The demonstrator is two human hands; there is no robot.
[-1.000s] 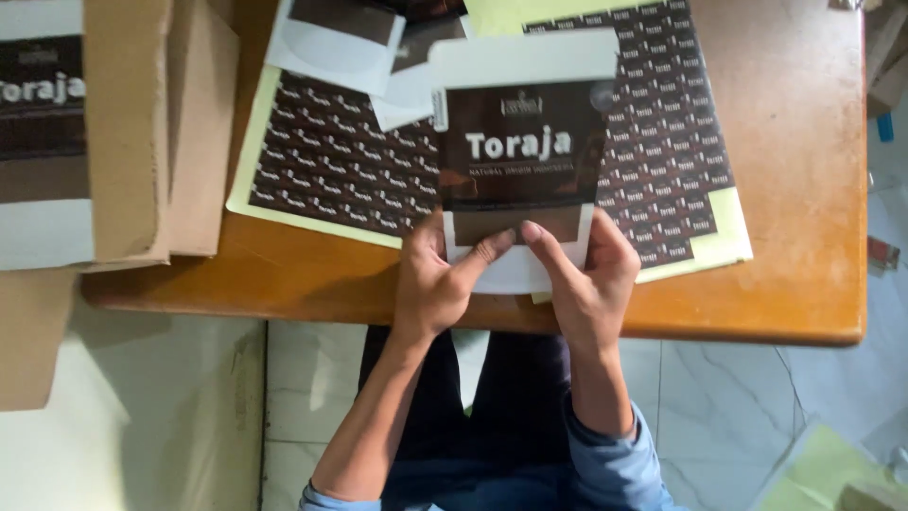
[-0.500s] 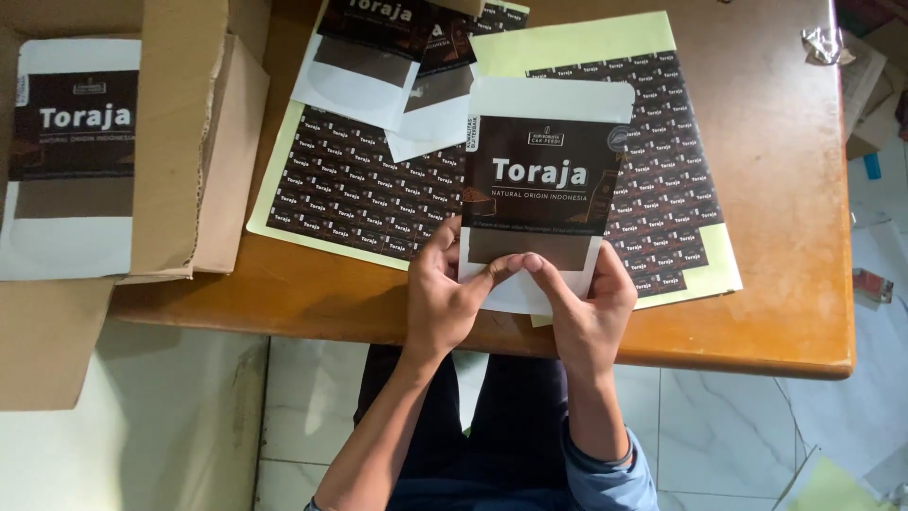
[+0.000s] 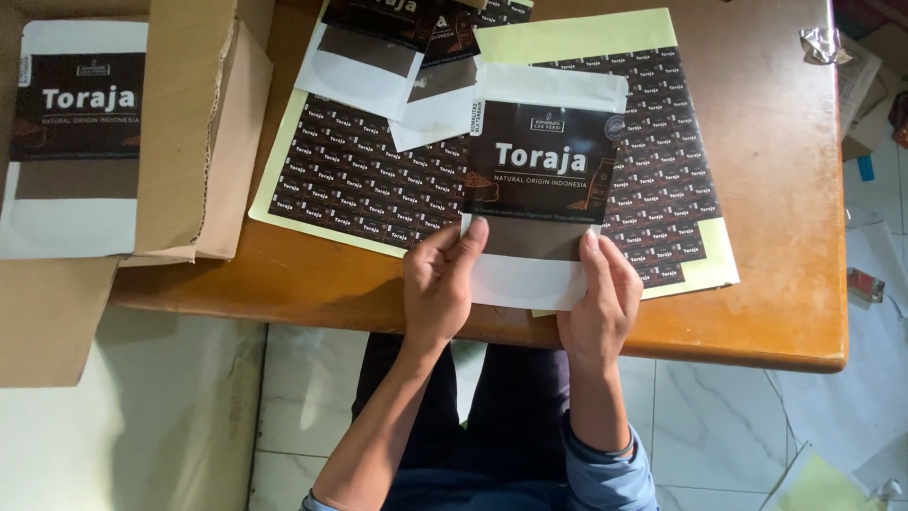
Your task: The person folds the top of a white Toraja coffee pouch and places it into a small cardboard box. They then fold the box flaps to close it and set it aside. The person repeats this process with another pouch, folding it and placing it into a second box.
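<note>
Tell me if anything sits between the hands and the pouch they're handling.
Nothing does. The left hand and right hand already grip the white-and-dark pouch directly at its lower corners, thumbs on its front. It is held above the sticker sheet on the wooden table.

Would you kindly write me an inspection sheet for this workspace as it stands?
Surface: wooden table, orange-brown, rounded front edge.
Job's things: white pouch with a dark label, held upright over the table; sheet of small dark stickers on yellow backing beneath it.
Clutter: more pouches at the far edge; crumpled foil.
Grippers: left hand and right hand grip the pouch's lower corners.
Cables: nothing seen.
Surroundings: cardboard box holding another pouch; tiled floor.
</note>
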